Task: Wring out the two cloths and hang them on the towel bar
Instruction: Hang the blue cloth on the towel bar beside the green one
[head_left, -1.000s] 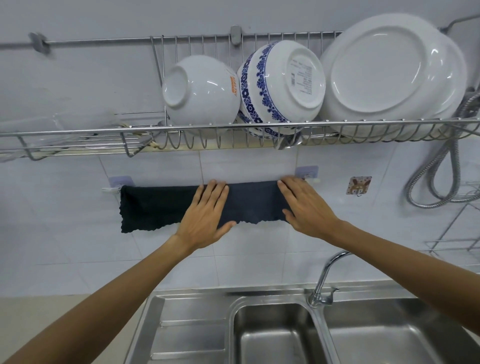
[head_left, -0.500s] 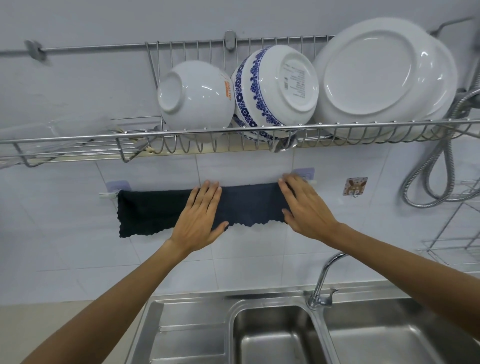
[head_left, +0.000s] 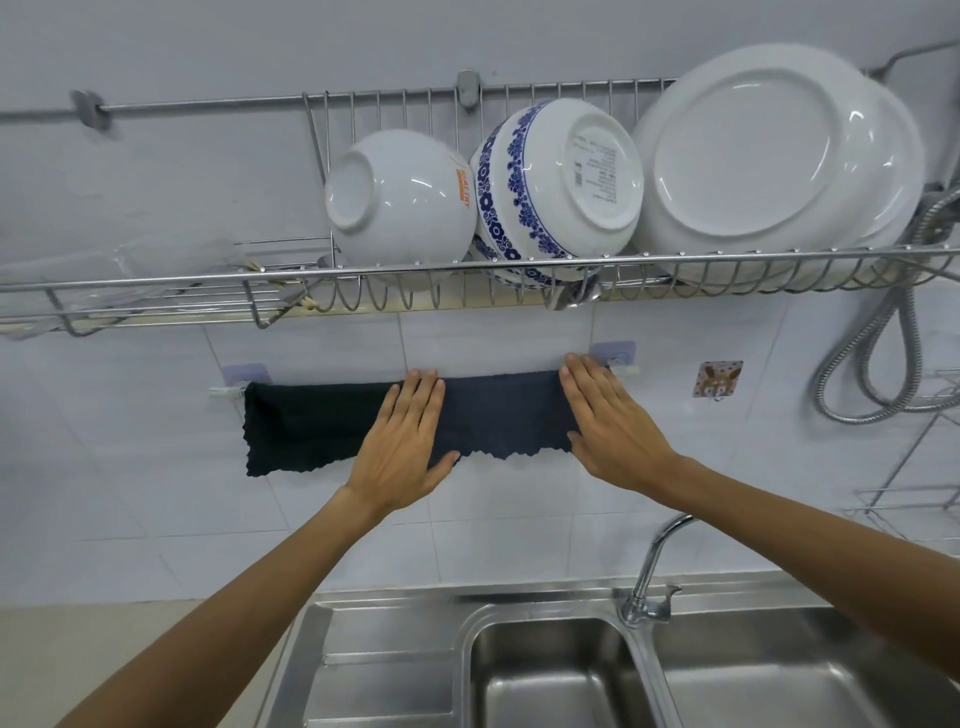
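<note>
two dark cloths hang side by side over a white towel bar (head_left: 226, 391) fixed to the white tiled wall, under a wire dish rack (head_left: 467, 283). the blackish cloth with a scalloped hem (head_left: 301, 428) covers the left part of the bar, and the dark navy cloth with a scalloped hem (head_left: 506, 415) covers the right part; where one ends and the other begins is hidden under the left hand (head_left: 402, 447). that hand lies flat on the fabric, fingers straight and close together, thumb spread out below the hem, gripping nothing. the right hand (head_left: 610, 426) is also flat and unclenched, pressed on the right edge of the navy cloth, its fingertips reaching the top of the bar beside the pale adhesive mount (head_left: 615, 351). both forearms reach up from the bottom of the view.

on the rack stand a plain white bowl (head_left: 397, 200) turned on its side, a white bowl with a blue floral pattern (head_left: 558, 179) touching it, and large white plates (head_left: 779, 161) to the right. below are a double stainless steel sink (head_left: 550, 670) and a curved chrome tap (head_left: 652, 569). a coiled metal shower hose (head_left: 878, 358) hangs at the right, near a small square hook sticker (head_left: 718, 378).
</note>
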